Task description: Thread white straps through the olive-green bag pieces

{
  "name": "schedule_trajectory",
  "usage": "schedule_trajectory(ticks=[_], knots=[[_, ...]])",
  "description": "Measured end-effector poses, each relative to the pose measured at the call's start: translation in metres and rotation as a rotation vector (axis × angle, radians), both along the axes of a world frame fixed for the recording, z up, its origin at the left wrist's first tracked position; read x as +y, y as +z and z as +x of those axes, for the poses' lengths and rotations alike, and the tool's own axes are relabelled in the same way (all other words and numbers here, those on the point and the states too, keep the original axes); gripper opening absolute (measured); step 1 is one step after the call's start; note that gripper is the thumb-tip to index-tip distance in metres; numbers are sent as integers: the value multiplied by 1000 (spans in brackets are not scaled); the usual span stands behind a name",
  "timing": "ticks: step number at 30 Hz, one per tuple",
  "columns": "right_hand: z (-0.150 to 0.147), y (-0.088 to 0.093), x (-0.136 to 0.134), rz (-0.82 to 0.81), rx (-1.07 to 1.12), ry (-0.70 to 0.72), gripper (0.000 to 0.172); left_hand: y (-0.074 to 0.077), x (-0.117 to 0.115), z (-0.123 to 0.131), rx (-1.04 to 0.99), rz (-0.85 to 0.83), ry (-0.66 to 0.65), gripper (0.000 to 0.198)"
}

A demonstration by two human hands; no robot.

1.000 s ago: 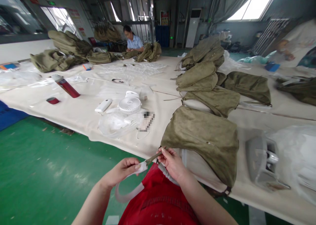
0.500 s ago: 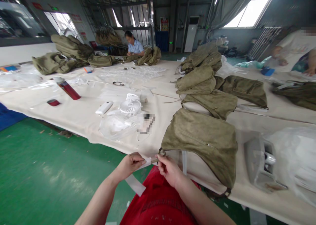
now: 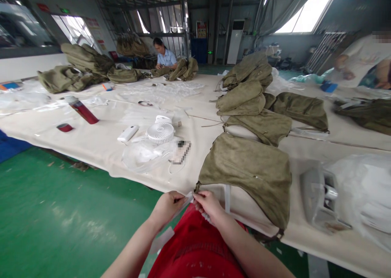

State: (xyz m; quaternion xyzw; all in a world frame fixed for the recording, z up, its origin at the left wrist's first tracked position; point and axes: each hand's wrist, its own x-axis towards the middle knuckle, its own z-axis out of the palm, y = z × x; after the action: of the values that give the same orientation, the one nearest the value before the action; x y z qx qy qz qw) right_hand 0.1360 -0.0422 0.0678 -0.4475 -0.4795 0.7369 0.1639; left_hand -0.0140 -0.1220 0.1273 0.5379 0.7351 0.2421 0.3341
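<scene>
An olive-green canvas bag (image 3: 247,164) lies flat at the table's near edge, its left corner pointing toward my hands. Between my hands runs a thin white strip (image 3: 188,198), which looks like paper or soft wrapping. My left hand (image 3: 168,208) pinches it, and a loose tail hangs below that wrist. My right hand (image 3: 210,206) is closed on the strip's other end, just below the bag's corner; more white material shows under its fingers. The bag's narrow strap at that corner is mostly hidden by the fingers and the wrapping.
More olive bags (image 3: 247,97) are piled farther back. To the left are a white fan (image 3: 160,132), a plastic bag (image 3: 140,156) and a red flask (image 3: 84,110). A grey tape dispenser (image 3: 319,200) stands right. Two other people are at the table's far side.
My left hand has shifted right and slightly down, closer to my right hand. The white strip now covers the strap piece that showed between them, and its loose tail has swung left.
</scene>
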Motion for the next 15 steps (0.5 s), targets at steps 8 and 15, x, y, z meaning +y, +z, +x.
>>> schedule_trajectory(ticks=[8,15], knots=[[15,-13,18,208,-83,-152,25,-4,16,13,140,32,19,41],[21,16,24,879,-258,19,25,2,14,9,335,29,92,33]])
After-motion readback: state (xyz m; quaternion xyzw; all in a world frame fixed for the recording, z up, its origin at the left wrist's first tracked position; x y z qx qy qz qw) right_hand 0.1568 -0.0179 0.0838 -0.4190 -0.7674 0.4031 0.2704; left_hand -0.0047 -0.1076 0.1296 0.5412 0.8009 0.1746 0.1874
